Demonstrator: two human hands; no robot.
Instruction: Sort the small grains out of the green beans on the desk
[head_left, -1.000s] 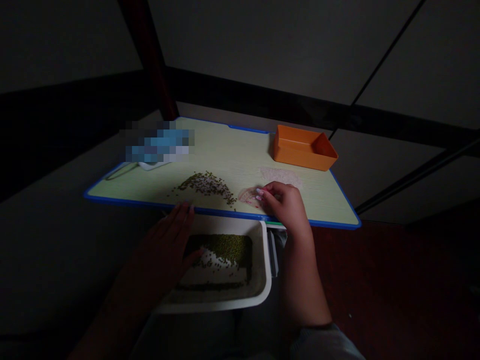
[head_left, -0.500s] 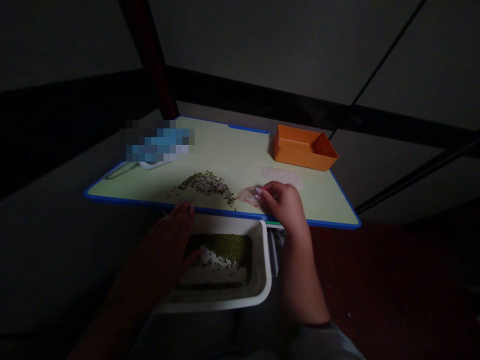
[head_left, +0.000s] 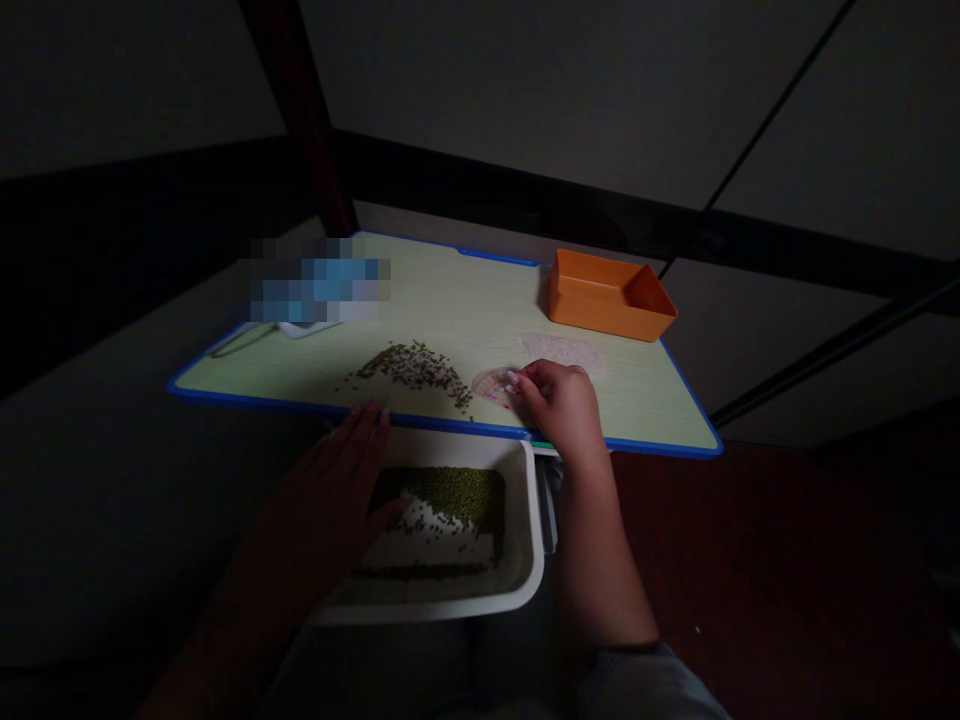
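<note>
My right hand (head_left: pixel 561 405) rests on the pale green table (head_left: pixel 450 310), fingers curled and pinched at a small pink heap of grains (head_left: pixel 495 385). A spread of green beans (head_left: pixel 412 368) lies just left of that heap. My left hand (head_left: pixel 330 500) lies flat with fingers stretched on the left rim of a white tray (head_left: pixel 525 560) on my lap. The tray holds green beans (head_left: pixel 450 492) piled at its far side.
An orange box (head_left: pixel 607 295) stands at the table's far right. A second pale patch of grains (head_left: pixel 562 350) lies in front of it. A blurred blue object (head_left: pixel 319 290) sits at the far left. The blue table edge (head_left: pixel 300 407) runs just above the tray.
My right hand has crept slightly left and away over the pink grains. My left hand and the tray have stayed still.
</note>
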